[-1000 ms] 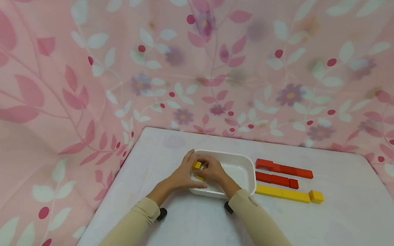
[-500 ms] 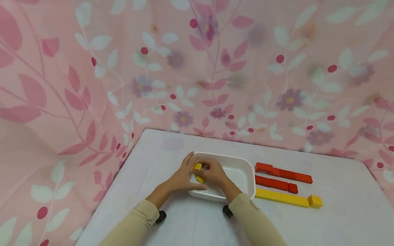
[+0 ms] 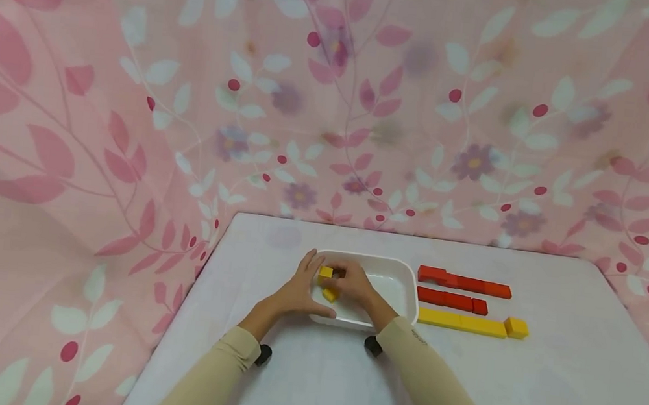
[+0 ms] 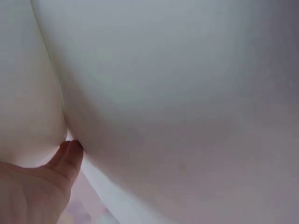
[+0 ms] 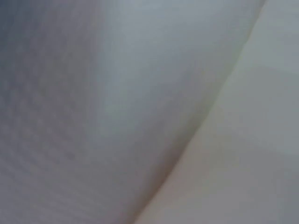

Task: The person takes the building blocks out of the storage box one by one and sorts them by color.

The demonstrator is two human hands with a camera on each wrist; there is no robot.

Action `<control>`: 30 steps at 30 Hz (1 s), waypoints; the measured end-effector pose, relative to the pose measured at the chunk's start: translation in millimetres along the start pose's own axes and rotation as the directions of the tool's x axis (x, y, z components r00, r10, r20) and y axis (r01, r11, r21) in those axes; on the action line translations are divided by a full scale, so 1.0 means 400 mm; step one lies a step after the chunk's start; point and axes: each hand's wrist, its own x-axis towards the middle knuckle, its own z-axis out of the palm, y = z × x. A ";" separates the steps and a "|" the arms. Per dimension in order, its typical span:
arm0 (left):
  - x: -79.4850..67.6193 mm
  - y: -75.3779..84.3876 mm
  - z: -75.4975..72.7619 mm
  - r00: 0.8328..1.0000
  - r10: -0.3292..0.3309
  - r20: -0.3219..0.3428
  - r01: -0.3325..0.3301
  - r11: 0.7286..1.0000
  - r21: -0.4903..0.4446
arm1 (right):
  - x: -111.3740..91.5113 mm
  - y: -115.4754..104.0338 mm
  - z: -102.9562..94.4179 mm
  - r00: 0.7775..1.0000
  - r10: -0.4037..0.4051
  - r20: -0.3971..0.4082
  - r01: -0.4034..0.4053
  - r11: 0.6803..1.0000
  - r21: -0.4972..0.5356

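Observation:
In the head view a white tray [image 3: 392, 294] stands on the table. My left hand [image 3: 295, 293] lies at its left end, fingers spread upward along the rim and thumb stretched over the near side. The left wrist view shows fingertips of the left hand [image 4: 65, 158] against a pale surface. Over the left part of the tray, my right hand [image 3: 354, 281] has its fingers curled and seems to pinch a yellow block [image 3: 330, 294]; its fingertips are partly hidden. A yellow cube [image 3: 325, 272] sits between the hands. The right wrist view shows only blurred pale surfaces.
Right of the tray lie a far row of red blocks [image 3: 469, 283], a nearer red row [image 3: 450, 300] and a row of yellow blocks [image 3: 462, 323] ending in a yellow cube [image 3: 516, 328]. A floral curtain [image 3: 366, 135] hangs behind the white-covered table [image 3: 319, 384].
The lower yellow block shows more and looks slightly turned beside the right fingers. Both hands keep nearly the same place; the whole view has shifted slightly.

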 end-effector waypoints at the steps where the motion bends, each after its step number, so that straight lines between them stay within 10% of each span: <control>1: 0.001 -0.001 -0.005 1.000 -0.001 0.004 0.001 1.000 0.005 | 0.003 -0.002 0.000 1.000 0.012 -0.002 -0.012 1.000 -0.001; 30: 0.003 -0.006 -0.007 0.999 -0.018 0.032 0.018 1.000 -0.024 | -0.095 -0.084 -0.140 0.995 -0.090 -0.039 0.090 0.996 -0.015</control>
